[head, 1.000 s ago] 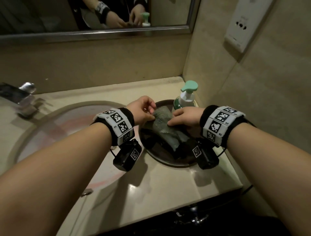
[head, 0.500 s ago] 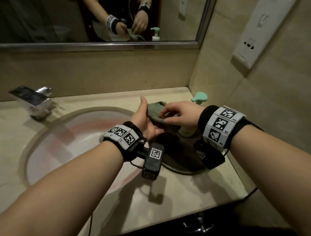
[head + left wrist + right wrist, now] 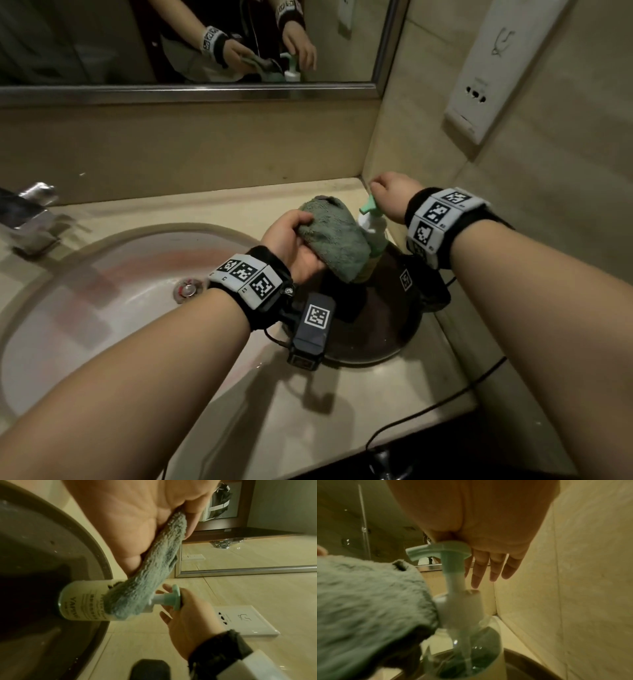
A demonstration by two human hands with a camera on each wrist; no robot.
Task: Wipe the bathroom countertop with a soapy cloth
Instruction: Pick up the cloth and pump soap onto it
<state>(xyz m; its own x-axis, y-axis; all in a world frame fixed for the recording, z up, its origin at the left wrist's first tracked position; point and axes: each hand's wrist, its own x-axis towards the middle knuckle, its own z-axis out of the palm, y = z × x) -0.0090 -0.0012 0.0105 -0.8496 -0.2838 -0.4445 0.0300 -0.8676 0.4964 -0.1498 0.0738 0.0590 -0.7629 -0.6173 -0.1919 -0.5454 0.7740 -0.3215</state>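
Two hands at frame centre: left hand grips the soft, limp microfiber cloth bunched; right hand, fingers extended, presses the soap pump.

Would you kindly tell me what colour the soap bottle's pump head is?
The pump head is pale mint green, clearest in the left wrist view.

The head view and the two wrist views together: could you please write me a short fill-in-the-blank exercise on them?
1. The left hand grips a green ____.
2. The right hand's palm rests on the bottle's ____, fingers straight.
3. The bottle stands on a dark round ____.

Missing words: cloth; pump head; tray.
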